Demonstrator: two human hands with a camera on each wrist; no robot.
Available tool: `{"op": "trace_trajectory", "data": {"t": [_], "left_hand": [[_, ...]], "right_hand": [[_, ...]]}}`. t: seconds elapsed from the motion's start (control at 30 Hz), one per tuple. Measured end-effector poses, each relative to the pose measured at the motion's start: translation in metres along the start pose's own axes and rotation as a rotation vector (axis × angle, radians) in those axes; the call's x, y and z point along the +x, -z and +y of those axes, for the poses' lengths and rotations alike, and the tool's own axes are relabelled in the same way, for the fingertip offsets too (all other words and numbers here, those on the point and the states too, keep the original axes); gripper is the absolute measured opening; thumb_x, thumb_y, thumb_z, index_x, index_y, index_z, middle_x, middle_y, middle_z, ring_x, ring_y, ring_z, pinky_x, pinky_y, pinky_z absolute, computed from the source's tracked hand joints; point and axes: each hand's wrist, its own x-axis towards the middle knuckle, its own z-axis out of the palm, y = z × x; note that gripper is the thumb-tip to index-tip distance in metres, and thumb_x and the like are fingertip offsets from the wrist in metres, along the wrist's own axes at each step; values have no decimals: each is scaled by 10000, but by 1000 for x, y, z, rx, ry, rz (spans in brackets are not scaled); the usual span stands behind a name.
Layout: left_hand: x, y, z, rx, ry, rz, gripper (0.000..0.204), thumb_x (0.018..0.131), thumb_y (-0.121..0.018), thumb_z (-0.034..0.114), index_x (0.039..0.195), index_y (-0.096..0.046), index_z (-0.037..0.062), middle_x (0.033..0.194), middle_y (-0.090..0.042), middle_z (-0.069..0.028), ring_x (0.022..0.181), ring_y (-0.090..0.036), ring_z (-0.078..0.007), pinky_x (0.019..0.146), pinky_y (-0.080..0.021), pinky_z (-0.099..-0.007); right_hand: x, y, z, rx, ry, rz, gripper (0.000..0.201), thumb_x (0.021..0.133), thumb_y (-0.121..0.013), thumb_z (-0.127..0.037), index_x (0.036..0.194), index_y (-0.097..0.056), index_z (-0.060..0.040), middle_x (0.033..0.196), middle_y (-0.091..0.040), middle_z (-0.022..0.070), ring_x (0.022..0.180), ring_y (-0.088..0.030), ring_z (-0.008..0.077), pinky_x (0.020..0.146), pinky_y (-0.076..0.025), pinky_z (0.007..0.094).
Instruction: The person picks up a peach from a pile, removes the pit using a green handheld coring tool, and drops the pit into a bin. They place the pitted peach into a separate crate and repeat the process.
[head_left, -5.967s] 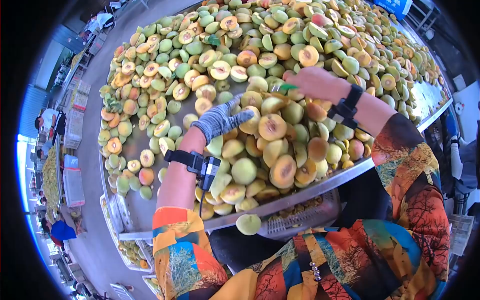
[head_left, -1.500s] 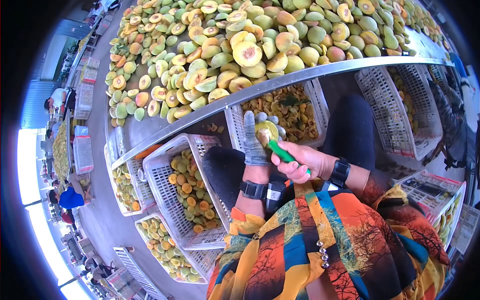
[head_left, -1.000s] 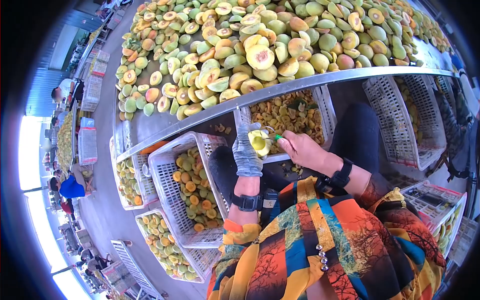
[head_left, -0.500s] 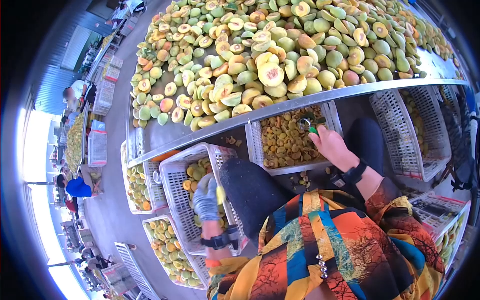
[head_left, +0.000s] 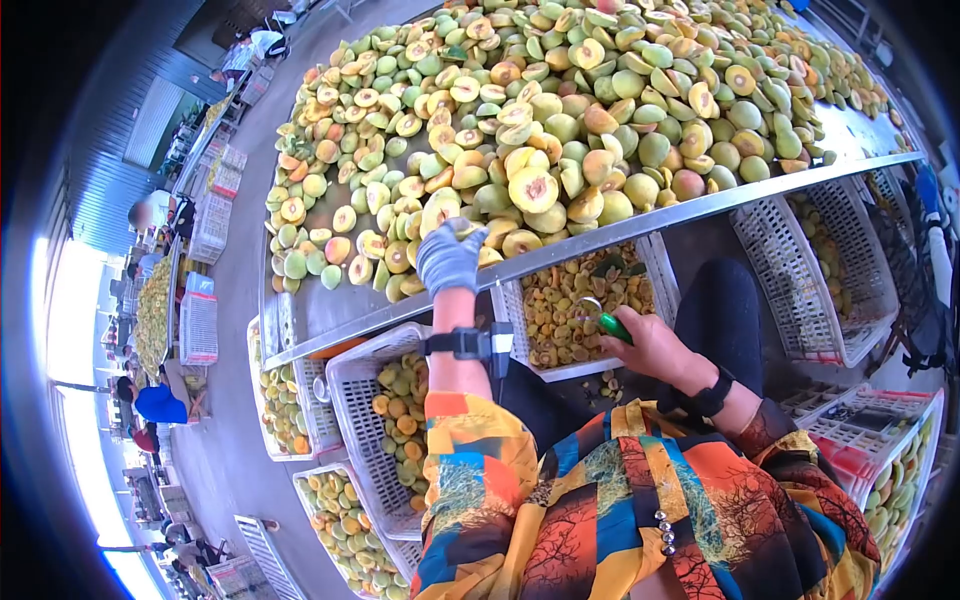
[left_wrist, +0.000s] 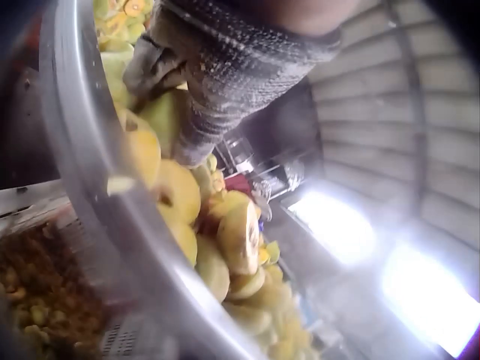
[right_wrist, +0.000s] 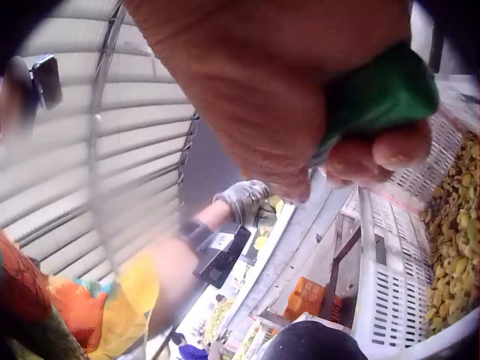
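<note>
My gloved left hand (head_left: 450, 258) reaches over the near edge of the metal table (head_left: 600, 238), into the pile of halved peaches (head_left: 535, 188). In the left wrist view the grey glove (left_wrist: 225, 67) has its fingers bent round a greenish peach half (left_wrist: 161, 120). Lower and to the right, my bare right hand (head_left: 660, 352) grips a corer by its green handle (head_left: 614, 327). The corer's thin metal loop (head_left: 588, 307) points over the crate of scraps. Seen from the right wrist, curled fingers wrap the green handle (right_wrist: 386, 94).
Below the table edge stands a white crate (head_left: 660, 265) of peach scraps. Left of my legs another crate (head_left: 352, 430) holds cored halves, with more filled crates beside it. Tall crates (head_left: 775, 260) stand at the right. Other people work along a far table at the left.
My left hand carried a peach half from in front of me to the left crate, then moved up to the pile on the table. The right hand drew back from it, keeping the corer.
</note>
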Motion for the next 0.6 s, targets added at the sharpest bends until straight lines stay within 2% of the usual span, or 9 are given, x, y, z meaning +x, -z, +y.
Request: {"op": "trace_trajectory", "data": {"t": [0.13,0.17,0.2,0.27,0.33,0.37,0.47,0.53,0.6], "left_hand": [[-26,0,-23,-456,-135,187,341,659,-742,237,913,-645,31,869,-649,-119,815,-611,-195,750,-466,-302],[-41,12,-17,-585,-148,144,296,675,-732,119,936,-633,21,866,-645,-77,816,-596,-146,756,-467,-269],[-55,19,-16,-584,-141,146,296,675,-732,119,936,-633,21,866,-645,-77,816,-596,-146,756,-467,-269],[-82,25,-16,-895,-384,-20,347,654,-749,142,967,-630,48,926,-625,-63,779,-581,-126,696,-471,-252],[-106,18,-15,-1022,-406,-169,480,672,-734,76,1110,-542,37,1083,-564,-92,953,-550,-180,820,-463,-315],[-116,20,-9,-1116,-373,-217,538,728,-697,148,1204,-464,52,1186,-491,-107,1053,-496,-190,882,-427,-332],[-134,2,11,-1518,-321,-109,550,803,-620,238,1270,-393,55,1193,-484,-95,1012,-505,-176,879,-406,-295],[-140,-25,22,-1711,-86,-95,604,872,-419,467,1309,-329,60,1219,-452,-85,1061,-473,-213,915,-384,-324],[-136,-53,15,-2100,288,-221,626,861,-406,507,1315,-326,84,1240,-442,-56,1028,-487,-210,880,-413,-329]], "right_hand": [[25,-1,-12,123,104,139,291,782,-619,-230,895,-490,6,649,-544,223,581,-563,351,535,-439,400],[40,-5,-14,141,338,251,309,815,-589,-239,979,-489,2,651,-567,172,521,-552,255,470,-435,334],[48,-4,-18,142,340,243,309,815,-589,-239,979,-489,2,651,-567,172,521,-552,255,470,-435,334],[57,7,-50,800,-78,-128,351,861,-537,-235,1129,-445,-27,733,-574,98,465,-512,133,430,-400,244],[59,-3,-64,887,-79,-150,353,871,-524,-227,1147,-427,-31,722,-563,67,450,-482,94,412,-376,212],[58,-6,-66,969,-74,-169,355,881,-511,-220,1166,-409,-35,712,-552,36,434,-452,55,393,-352,181],[49,-24,-58,1063,-49,-95,322,858,-553,-219,1097,-458,-25,664,-550,10,437,-459,50,366,-347,185],[41,-32,-63,835,10,-53,324,860,-547,-217,1088,-435,-15,635,-545,36,533,-537,117,458,-416,255],[39,-55,-38,402,196,130,335,866,-527,-240,1072,-403,-6,623,-535,101,531,-544,191,517,-436,310]]}}
